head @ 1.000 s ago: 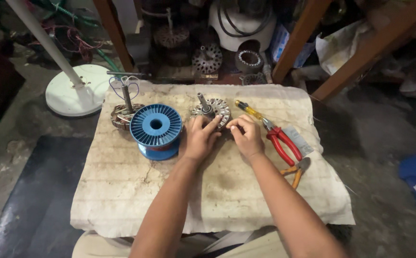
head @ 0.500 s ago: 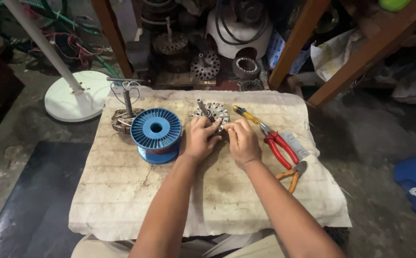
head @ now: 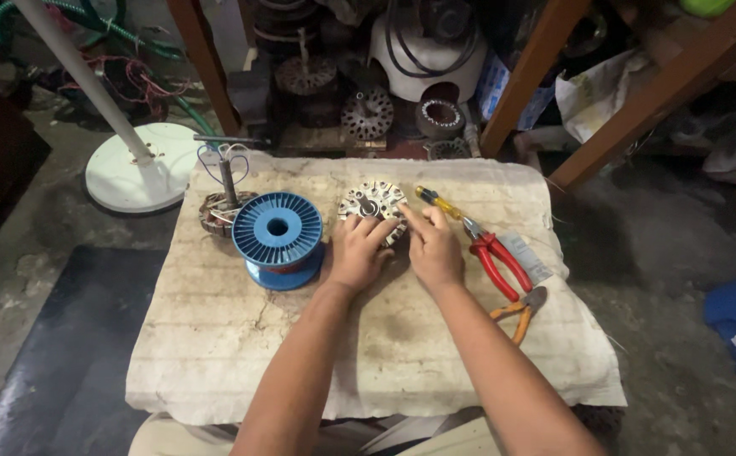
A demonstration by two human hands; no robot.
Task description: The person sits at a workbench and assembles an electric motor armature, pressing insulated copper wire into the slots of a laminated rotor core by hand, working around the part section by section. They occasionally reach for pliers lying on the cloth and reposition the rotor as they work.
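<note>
Just above the middle of the frame, a round metal stator lies on the cloth-covered worktop. Both hands rest on its lower edge: the left hand with fingers spread loosely over the rim, the right hand with fingers narrow, the index fingertip touching the rim. Neither grips it. A blue wire spool stands just left of the left hand. Red-handled pliers lie right of the right hand.
</note>
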